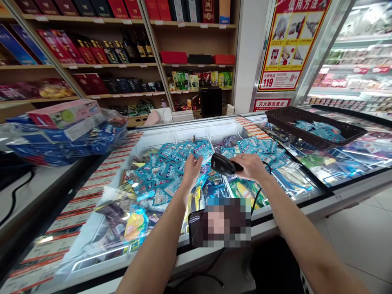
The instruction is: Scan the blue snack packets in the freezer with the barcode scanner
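Between the fingers of my left hand (192, 168) is a small blue packet (202, 152), lifted over a spread of similar packets (167, 161). My right hand (252, 166) is wrapped round a black barcode scanner (223, 164), whose head points left toward the held packet. From the scanner a dark cable (256, 200) hangs down. Behind the right hand lies a second heap of blue packets (260, 147). All these packets rest on the glass top of a chest freezer (180, 136), with colourful frozen goods showing underneath.
A dark basket (349, 136) with some blue packets stands on the freezer at the right. To the left sits a plastic-wrapped stack of boxes (67, 130). A phone-like device (196, 228) lies at the front edge, partly pixelated. Stocked shelves (122, 65) line the back.
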`<state>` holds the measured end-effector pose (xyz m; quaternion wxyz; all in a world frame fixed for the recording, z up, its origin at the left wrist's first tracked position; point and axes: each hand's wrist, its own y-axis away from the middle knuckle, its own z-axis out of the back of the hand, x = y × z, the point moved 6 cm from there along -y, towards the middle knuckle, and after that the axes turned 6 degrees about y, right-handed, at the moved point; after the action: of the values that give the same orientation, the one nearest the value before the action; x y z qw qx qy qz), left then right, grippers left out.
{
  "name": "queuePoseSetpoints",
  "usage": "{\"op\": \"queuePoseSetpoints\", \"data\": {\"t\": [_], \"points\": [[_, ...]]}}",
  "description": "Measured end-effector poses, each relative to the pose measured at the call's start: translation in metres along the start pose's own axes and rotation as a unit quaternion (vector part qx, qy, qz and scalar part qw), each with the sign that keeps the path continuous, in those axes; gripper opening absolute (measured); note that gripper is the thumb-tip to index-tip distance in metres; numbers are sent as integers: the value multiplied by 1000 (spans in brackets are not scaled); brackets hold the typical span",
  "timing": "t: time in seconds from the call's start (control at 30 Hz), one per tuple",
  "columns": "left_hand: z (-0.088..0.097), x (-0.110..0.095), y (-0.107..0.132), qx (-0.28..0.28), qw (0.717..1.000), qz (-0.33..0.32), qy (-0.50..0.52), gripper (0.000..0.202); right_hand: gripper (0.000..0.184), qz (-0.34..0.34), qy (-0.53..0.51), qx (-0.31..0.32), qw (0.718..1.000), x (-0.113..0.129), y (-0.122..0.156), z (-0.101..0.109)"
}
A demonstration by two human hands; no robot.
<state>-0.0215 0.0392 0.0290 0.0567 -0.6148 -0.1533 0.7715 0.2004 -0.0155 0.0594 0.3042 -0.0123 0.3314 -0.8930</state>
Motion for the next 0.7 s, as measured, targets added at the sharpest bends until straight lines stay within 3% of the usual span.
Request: {"op": "queuePoseSetpoints", "data": {"t": [0.7], "points": [[-2, -1, -1, -3, 999, -22, -43, 19, 30, -27, 26, 32, 999, -5, 0, -6]]}}
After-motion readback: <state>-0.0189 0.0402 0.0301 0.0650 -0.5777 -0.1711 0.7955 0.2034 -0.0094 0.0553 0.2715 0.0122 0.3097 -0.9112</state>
